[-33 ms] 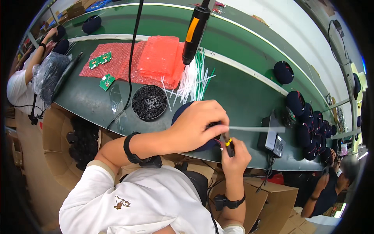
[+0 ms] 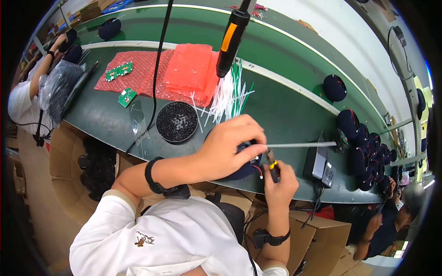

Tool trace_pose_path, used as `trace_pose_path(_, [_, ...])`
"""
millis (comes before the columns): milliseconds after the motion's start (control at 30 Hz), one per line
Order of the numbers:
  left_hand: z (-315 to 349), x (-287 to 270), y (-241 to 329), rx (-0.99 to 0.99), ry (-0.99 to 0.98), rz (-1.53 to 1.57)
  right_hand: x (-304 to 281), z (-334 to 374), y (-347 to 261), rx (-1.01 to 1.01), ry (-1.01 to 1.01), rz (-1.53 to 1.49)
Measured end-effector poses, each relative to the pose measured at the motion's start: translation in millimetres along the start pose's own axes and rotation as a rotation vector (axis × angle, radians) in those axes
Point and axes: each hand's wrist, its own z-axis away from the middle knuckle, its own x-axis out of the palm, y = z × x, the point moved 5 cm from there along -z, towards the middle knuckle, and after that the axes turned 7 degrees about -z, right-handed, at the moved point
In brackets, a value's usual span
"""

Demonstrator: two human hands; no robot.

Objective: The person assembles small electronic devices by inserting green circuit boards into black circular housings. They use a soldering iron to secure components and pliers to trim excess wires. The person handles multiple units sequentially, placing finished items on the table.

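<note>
My left hand (image 2: 235,145) pinches one end of a thin white strip (image 2: 304,145) between thumb and fingers. The strip sticks out to the right, nearly level. Beneath that hand is a dark blue rounded part (image 2: 241,173), mostly covered, with a short red wire (image 2: 258,171) at its right side. My right hand (image 2: 281,184) is closed around small pliers (image 2: 274,171) with black and yellow handles. Their jaws point up, just below the strip near the left fingertips; whether they touch it I cannot tell.
A round dish of small black pieces (image 2: 177,122), white and green strips (image 2: 225,96), red bubble wrap (image 2: 189,69) and green circuit boards (image 2: 126,97) lie beyond. An electric screwdriver (image 2: 231,43) hangs overhead. To the right stand a grey box (image 2: 317,163) and several dark blue parts (image 2: 359,156).
The strip's free end has tipped slightly upward. The pliers' jaws now show apart from the left fingertips, and the red wire is more visible.
</note>
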Motion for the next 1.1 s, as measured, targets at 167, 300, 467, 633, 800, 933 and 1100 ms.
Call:
trace_pose_path(167, [23.4,-39.7,-18.7,-0.193,0.113,-0.163,-4.5,-20.3,30.0,0.075,-0.053,0.19])
trace_pose_path(300, [44.4,-40.2,-55.5,-0.351,0.093,-0.178,-15.3,-31.0,-40.8,-0.235,-0.203,-0.146])
trace_pose_path(467, [19.9,-42.0,-71.1,-0.405,-0.097,-0.404,5.7,-30.4,-75.4,-0.147,-0.444,-0.166])
trace_pose_path(633, [13.9,-16.0,-90.2,-0.344,-0.294,-0.579,-31.5,-39.0,-41.1,0.287,-0.328,-0.305])
trace_pose_path(800, [18.5,-4.1,-95.1,-0.266,-0.337,-0.581,-22.7,-115.0,13.7,0.357,-0.188,-0.21])
trace_pose_path(933, [23.1,4.7,-96.5,-0.206,-0.294,-0.595,26.7,-218.5,88.6,0.114,-0.106,0.001])
trace_pose_path(1100, [25.1,14.8,-99.7,-0.194,-0.319,-0.572,93.0,-347.4,199.0,-0.019,0.005,0.147])
